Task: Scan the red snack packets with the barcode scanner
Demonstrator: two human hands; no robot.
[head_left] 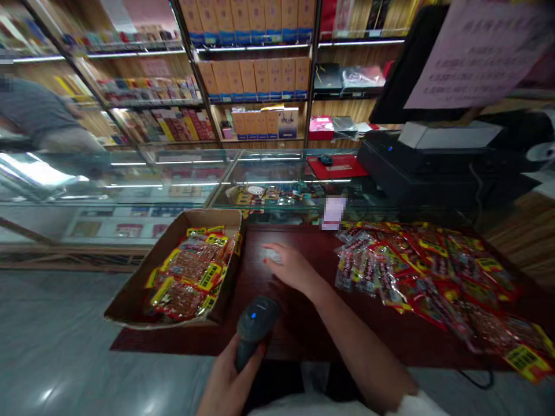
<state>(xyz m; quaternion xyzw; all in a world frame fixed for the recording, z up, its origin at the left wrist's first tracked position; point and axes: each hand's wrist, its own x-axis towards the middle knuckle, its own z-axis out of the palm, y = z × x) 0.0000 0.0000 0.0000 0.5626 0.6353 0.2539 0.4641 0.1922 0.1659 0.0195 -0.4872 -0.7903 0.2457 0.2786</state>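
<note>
L hand (229,375) at 6 o'clk, fingers wrapped round scanner (256,320); R hand (289,268) 1 o'clk of it, thumb & fingers spread over tbl (299,332). Boxed pkts (191,271) at 8, loose pkts (427,271) at 4.

Lit wooden shelves (313,75) stand behind glass counters (182,173); the grey floor (56,335) gleams.

No text, label or sign is legible.

On my feed I see a dark scanner (261,325), blue light (254,315) lit, slanting at lower centre; shiny red-and-yellow packets (191,271) lie heaped centre-left and right.
</note>
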